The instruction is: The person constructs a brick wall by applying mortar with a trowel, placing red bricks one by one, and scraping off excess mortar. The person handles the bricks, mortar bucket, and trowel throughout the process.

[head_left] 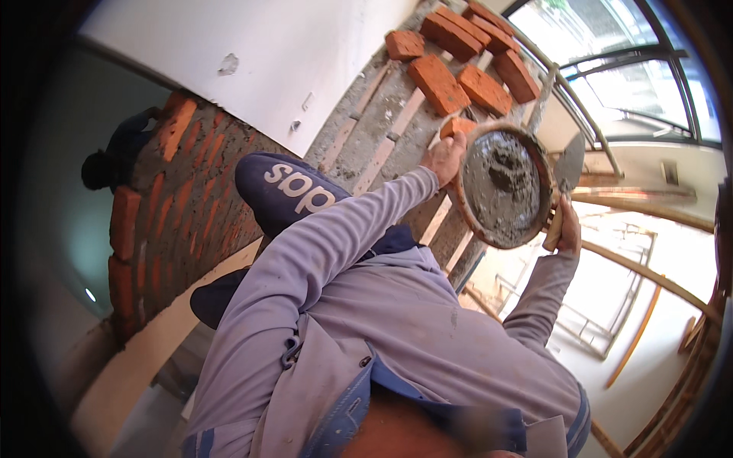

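Grey mortar (500, 210), wet and lumpy, covers the inside of a round shallow pan (504, 245), with a darker hollow in the upper part of the mix. Pan position: in front of the person and right of centre, between the two hands, tilted so that the mortar faces the camera.

Hands: the left hand (444, 159) grasps the pan's left rim. The right hand (567, 227) is closed around the pale handle of a trowel (570, 164), close beside the right rim; whether its fingers also bear on the pan, cannot tell.

Key relation: the trowel stands just right of the pan, long axis pointing away from the body, blade up and outside the rim. The right hand is the nearer one to the blade; the mortar lies directly to its left.

Materials: pan rim brownish, worn, rounded. Trowel blade grey, flat, tapering. Loose bricks (439, 85), orange-red and sharp-edged, lie beyond the pan on mortar-smeared planks (378, 164). At left, a brick wall (179, 198) shows rough grey joints smeared over its courses. Sleeves lavender-grey, creased cloth.
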`<action>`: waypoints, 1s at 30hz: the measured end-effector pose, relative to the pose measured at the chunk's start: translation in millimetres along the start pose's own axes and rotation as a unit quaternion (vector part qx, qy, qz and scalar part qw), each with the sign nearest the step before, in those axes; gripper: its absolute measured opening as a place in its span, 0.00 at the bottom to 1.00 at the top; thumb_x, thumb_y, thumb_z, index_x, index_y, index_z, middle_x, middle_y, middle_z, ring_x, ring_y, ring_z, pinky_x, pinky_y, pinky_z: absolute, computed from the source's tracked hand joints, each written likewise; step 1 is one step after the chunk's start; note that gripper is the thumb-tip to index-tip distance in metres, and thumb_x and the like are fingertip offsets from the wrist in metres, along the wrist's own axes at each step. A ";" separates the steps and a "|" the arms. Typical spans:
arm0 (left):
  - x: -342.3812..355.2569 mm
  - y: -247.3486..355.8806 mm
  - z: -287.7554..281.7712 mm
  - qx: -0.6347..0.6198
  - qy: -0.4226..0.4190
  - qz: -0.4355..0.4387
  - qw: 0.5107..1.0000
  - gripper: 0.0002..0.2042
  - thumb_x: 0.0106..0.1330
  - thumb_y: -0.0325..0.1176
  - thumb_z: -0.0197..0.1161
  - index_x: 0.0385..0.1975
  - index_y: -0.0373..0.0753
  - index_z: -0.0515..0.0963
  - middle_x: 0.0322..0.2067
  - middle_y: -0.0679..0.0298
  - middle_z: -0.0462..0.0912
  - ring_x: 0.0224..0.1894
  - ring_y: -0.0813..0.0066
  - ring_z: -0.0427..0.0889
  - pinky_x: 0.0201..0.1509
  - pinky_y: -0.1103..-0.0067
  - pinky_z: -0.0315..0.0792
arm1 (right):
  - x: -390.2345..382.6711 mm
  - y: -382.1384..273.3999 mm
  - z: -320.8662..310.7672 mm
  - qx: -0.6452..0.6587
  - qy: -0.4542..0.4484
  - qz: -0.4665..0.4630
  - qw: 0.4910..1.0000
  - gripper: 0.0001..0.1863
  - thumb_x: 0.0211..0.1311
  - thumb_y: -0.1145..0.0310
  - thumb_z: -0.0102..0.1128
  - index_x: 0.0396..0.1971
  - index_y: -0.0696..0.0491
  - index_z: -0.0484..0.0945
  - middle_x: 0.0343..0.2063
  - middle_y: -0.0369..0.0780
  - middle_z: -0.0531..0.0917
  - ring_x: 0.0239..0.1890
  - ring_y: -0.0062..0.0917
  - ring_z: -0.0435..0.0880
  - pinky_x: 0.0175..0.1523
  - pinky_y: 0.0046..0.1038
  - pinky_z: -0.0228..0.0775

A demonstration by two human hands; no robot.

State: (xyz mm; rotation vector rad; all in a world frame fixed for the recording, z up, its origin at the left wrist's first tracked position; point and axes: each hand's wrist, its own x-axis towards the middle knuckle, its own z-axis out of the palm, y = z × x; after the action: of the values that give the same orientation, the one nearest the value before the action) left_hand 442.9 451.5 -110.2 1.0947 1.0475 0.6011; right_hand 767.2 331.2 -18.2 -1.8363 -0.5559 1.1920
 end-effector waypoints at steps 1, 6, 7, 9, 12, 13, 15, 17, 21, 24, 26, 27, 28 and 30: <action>-1.6 15.6 4.3 -0.014 -0.016 -0.008 1.000 0.40 0.69 0.66 0.29 0.38 0.30 0.76 0.39 0.41 0.80 0.47 0.44 0.78 0.51 0.60 0.69 | 2.2 4.2 -9.2 -0.008 0.025 -0.007 1.000 0.22 0.65 0.50 0.56 0.44 0.55 0.74 0.29 0.37 0.75 0.33 0.23 0.76 0.38 0.29 0.75; -24.3 15.2 -1.8 0.027 0.047 0.009 0.999 0.37 0.73 0.61 0.30 0.41 0.31 0.78 0.40 0.51 0.81 0.46 0.58 0.77 0.57 0.68 0.66 | -10.3 -22.8 19.2 -0.099 0.076 -0.126 0.984 0.25 0.63 0.53 0.58 0.48 0.60 0.74 0.34 0.40 0.77 0.36 0.24 0.76 0.41 0.28 0.69; -31.0 2.4 -10.9 -0.021 0.039 0.005 0.999 0.38 0.72 0.63 0.29 0.45 0.31 0.77 0.42 0.51 0.80 0.47 0.60 0.76 0.58 0.69 0.65 | -27.5 -41.2 47.3 -0.119 0.067 -0.131 0.982 0.26 0.63 0.54 0.58 0.49 0.61 0.73 0.34 0.41 0.77 0.37 0.24 0.75 0.42 0.28 0.68; -61.3 17.2 -23.3 -0.050 0.063 0.022 0.997 0.41 0.71 0.65 0.25 0.47 0.30 0.76 0.46 0.47 0.79 0.52 0.56 0.75 0.60 0.68 0.64 | -12.9 -34.5 43.4 -0.184 0.098 -0.189 0.960 0.22 0.64 0.54 0.58 0.44 0.60 0.74 0.31 0.40 0.77 0.31 0.22 0.77 0.36 0.26 0.71; -101.4 36.0 -58.9 -0.081 0.113 0.021 0.990 0.45 0.68 0.69 0.22 0.52 0.30 0.73 0.49 0.48 0.78 0.51 0.59 0.76 0.60 0.70 0.66 | -63.8 -67.9 103.1 -0.039 -0.012 -0.156 0.987 0.16 0.67 0.55 0.55 0.32 0.54 0.72 0.22 0.38 0.76 0.17 0.20 0.77 0.19 0.20 0.70; -107.8 37.0 -70.5 -0.103 0.107 0.017 0.989 0.45 0.67 0.70 0.22 0.52 0.32 0.73 0.46 0.51 0.78 0.48 0.62 0.77 0.57 0.72 0.68 | -69.4 -76.5 113.9 -0.078 -0.063 -0.133 0.986 0.17 0.68 0.55 0.55 0.32 0.55 0.72 0.20 0.37 0.75 0.18 0.19 0.76 0.22 0.20 0.70; -122.5 36.7 -96.6 -0.149 0.102 0.008 0.983 0.45 0.65 0.72 0.22 0.53 0.34 0.73 0.42 0.56 0.80 0.42 0.70 0.80 0.51 0.76 0.73 | -57.7 -78.2 142.3 -0.078 -0.076 -0.141 0.984 0.17 0.67 0.55 0.55 0.33 0.55 0.72 0.23 0.37 0.76 0.18 0.19 0.75 0.22 0.20 0.69; -126.7 19.9 -120.0 -0.161 0.125 -0.004 0.979 0.45 0.65 0.72 0.22 0.56 0.33 0.69 0.45 0.56 0.74 0.47 0.71 0.74 0.53 0.76 0.69 | -41.4 -87.5 172.1 -0.121 -0.100 -0.134 0.979 0.17 0.67 0.55 0.55 0.35 0.56 0.73 0.25 0.38 0.76 0.20 0.20 0.75 0.24 0.21 0.70; -131.8 41.3 -138.3 -0.186 0.241 -0.016 0.952 0.47 0.68 0.69 0.26 0.67 0.25 0.53 0.69 0.46 0.53 0.72 0.64 0.52 0.73 0.75 0.49 | 21.5 -97.5 218.9 -0.184 -0.173 -0.208 0.945 0.27 0.64 0.59 0.58 0.59 0.58 0.70 0.35 0.40 0.78 0.36 0.24 0.79 0.39 0.24 0.73; -118.3 -18.4 -167.0 -0.311 0.270 0.019 0.911 0.42 0.68 0.69 0.28 0.52 0.33 0.74 0.43 0.56 0.82 0.46 0.71 0.82 0.53 0.78 0.75 | 32.6 -113.4 298.0 -0.329 -0.189 -0.335 0.862 0.28 0.60 0.51 0.58 0.53 0.58 0.75 0.40 0.46 0.80 0.44 0.32 0.79 0.49 0.31 0.68; -123.8 13.5 -166.7 -0.336 0.261 0.007 0.905 0.40 0.67 0.70 0.28 0.49 0.37 0.75 0.40 0.60 0.83 0.39 0.75 0.84 0.46 0.77 0.79 | 60.8 -124.9 301.1 -0.367 -0.176 -0.330 0.852 0.29 0.59 0.48 0.58 0.49 0.58 0.76 0.40 0.48 0.82 0.46 0.34 0.79 0.51 0.34 0.67; -118.9 7.7 -166.7 -0.326 0.282 0.002 0.902 0.40 0.67 0.70 0.28 0.49 0.37 0.74 0.42 0.60 0.83 0.41 0.74 0.84 0.48 0.75 0.79 | 75.4 -124.9 302.8 -0.380 -0.178 -0.307 0.854 0.30 0.60 0.47 0.57 0.48 0.59 0.77 0.39 0.47 0.82 0.46 0.34 0.79 0.50 0.35 0.67; -117.1 -5.1 -167.3 -0.324 0.278 -0.010 0.904 0.40 0.67 0.70 0.28 0.49 0.37 0.74 0.42 0.60 0.83 0.41 0.74 0.84 0.48 0.75 0.79 | 73.2 -121.0 296.5 -0.380 -0.176 -0.296 0.859 0.30 0.60 0.47 0.57 0.48 0.59 0.77 0.39 0.47 0.82 0.46 0.34 0.79 0.50 0.35 0.67; -110.4 -23.1 -173.2 -0.222 0.256 0.013 0.941 0.37 0.68 0.69 0.30 0.48 0.39 0.73 0.40 0.62 0.82 0.40 0.74 0.83 0.47 0.74 0.78 | 63.9 -135.9 292.6 -0.483 -0.155 -0.298 0.808 0.29 0.61 0.45 0.56 0.47 0.58 0.76 0.39 0.49 0.82 0.43 0.34 0.80 0.49 0.37 0.68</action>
State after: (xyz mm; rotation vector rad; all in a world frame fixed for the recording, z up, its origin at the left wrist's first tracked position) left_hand 238.1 424.3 -104.3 0.5604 1.2588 1.1219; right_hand 545.8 572.5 10.8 -1.9541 -2.0605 0.7839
